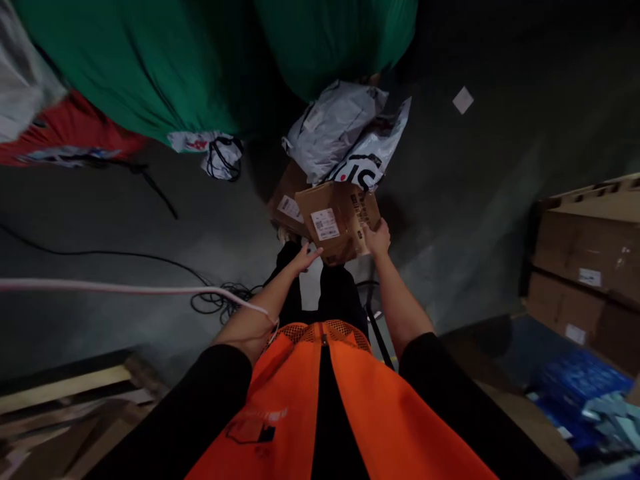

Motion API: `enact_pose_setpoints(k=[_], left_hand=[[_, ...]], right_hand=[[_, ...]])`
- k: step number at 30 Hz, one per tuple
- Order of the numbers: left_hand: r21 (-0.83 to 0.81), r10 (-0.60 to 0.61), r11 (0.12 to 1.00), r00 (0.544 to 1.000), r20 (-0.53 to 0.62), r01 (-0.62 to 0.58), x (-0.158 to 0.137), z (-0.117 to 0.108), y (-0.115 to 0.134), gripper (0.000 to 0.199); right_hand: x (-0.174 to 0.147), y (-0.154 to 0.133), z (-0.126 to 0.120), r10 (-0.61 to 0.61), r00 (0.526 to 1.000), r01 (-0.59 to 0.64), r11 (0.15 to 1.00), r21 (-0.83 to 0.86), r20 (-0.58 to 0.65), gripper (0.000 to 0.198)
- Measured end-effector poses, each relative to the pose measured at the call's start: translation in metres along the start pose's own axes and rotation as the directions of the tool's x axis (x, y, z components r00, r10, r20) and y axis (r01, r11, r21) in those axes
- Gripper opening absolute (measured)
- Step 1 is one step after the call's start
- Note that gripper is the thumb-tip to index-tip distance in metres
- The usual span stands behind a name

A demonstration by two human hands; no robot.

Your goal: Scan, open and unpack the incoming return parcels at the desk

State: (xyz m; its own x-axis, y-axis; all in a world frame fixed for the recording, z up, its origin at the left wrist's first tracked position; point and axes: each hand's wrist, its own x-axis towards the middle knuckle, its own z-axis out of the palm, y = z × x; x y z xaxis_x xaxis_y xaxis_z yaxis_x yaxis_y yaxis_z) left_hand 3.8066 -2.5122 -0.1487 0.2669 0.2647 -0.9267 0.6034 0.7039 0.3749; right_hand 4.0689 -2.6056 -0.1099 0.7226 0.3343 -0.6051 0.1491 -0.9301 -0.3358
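Observation:
A brown cardboard box (345,217) with a white label and dark print is in front of my legs. My right hand (377,238) grips its right edge, thumb on the upper face. My left hand (305,259) is at the lower left corner, thumb and fingers apart, the thumb tip at the box's edge. Partly under this box lies a second brown carton (289,200) with a label. Just beyond them are a grey plastic mailer bag (333,123) and a white printed mailer bag (367,157).
Large green sacks (150,60) and a red sack (75,130) stand beyond. A black cable (125,254) coils on the floor at left; a pink-white cord (150,288) reaches my left forearm. Stacked cartons (580,250) and blue packages (580,377) are at right.

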Motion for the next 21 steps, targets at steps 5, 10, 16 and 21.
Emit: enact_pose_setpoints(k=[5, 10, 16, 21], left_hand=[[-0.144, -0.097, 0.986, 0.991, -0.095, 0.083, -0.004, -0.040, -0.025, 0.102], [-0.225, -0.134, 0.970, 0.971, -0.200, 0.087, -0.018, -0.086, -0.049, 0.090], [-0.277, -0.105, 0.957, 0.993, -0.055, 0.086, -0.028, -0.019, -0.078, 0.086], [-0.284, 0.089, 0.948, 0.978, -0.191, -0.142, -0.051, -0.050, -0.053, 0.077]], right_hand=[[-0.096, 0.037, 0.027, 0.087, 0.984, -0.073, 0.993, -0.092, 0.158, 0.067], [-0.071, 0.034, -0.001, 0.020, 0.995, -0.006, 0.989, -0.149, 0.093, 0.051], [0.004, -0.006, 0.008, -0.108, 0.986, 0.118, 0.991, -0.068, 0.127, 0.068], [-0.060, -0.013, 0.008, -0.134, 0.965, 0.139, 0.990, -0.007, 0.224, 0.060]])
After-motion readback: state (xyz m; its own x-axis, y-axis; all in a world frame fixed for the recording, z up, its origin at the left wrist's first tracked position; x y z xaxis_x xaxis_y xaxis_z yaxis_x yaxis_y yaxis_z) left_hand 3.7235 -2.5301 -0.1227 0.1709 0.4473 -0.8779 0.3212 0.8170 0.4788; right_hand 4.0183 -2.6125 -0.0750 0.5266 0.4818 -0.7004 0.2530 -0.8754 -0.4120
